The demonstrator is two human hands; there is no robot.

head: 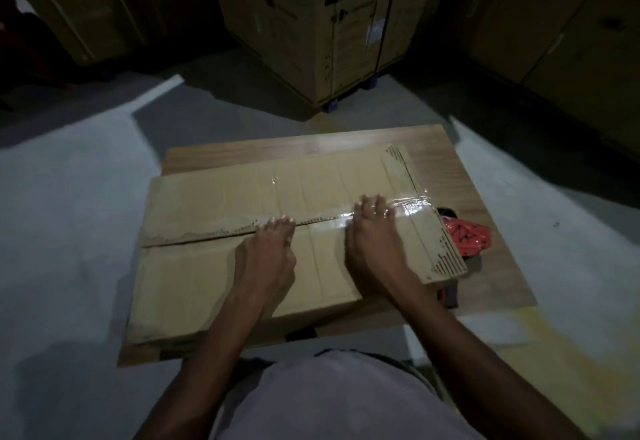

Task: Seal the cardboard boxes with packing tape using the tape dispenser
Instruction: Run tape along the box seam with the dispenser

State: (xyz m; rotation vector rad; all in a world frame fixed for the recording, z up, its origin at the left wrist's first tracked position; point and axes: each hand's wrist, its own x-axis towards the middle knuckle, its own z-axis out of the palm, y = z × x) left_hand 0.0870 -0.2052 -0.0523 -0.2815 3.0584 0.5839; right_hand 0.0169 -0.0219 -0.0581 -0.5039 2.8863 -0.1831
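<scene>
The cardboard box (249, 266) lies flat on the wooden surface (485, 231), light and bendy. Both the left hand (266, 252) and right hand (370, 231) press flat-fingered along its seam, smoothing clear, clingy packing tape (408, 209).

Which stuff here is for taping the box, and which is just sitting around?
For the job:
flat brown cardboard box
shiny clear packing tape along its seam
left hand and right hand, pressing down
red tape dispenser

Lying about:
tall printed cardboard cartons
wooden board underneath
</scene>
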